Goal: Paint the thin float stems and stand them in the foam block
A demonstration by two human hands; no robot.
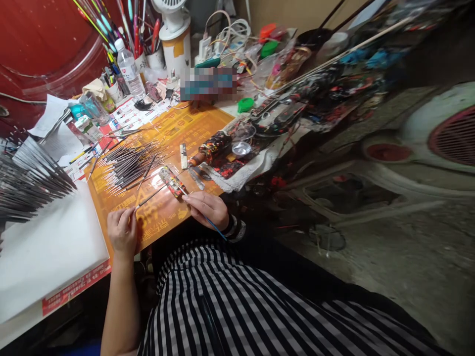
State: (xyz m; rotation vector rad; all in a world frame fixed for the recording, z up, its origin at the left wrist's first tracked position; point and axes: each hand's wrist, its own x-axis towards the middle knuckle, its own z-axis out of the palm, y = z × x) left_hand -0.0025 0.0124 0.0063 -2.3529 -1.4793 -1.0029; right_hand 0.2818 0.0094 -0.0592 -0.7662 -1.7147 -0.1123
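My left hand [122, 231] is closed at the table's front edge, pinching one end of a slim dark fishing float [151, 197]. The float slants up and right toward a paint-spotted block [171, 181]. In my right hand [208, 208] is a thin paintbrush with a blue handle [215, 228]. Its tip points toward the block; whether it touches is too small to tell. Beyond my left hand lies a pile of similar dark floats [129, 165]. An orange-brown handled tool [198, 158] and a flat grey blade [196, 178] lie beyond my right hand.
Many dark floats [29, 183] stand bunched by a white foam slab [48, 252] on the left. A water bottle [128, 69], a white fan [174, 39] and cups of coloured floats line the back. Paint-stained clutter and a white cloth [237, 180] lie right.
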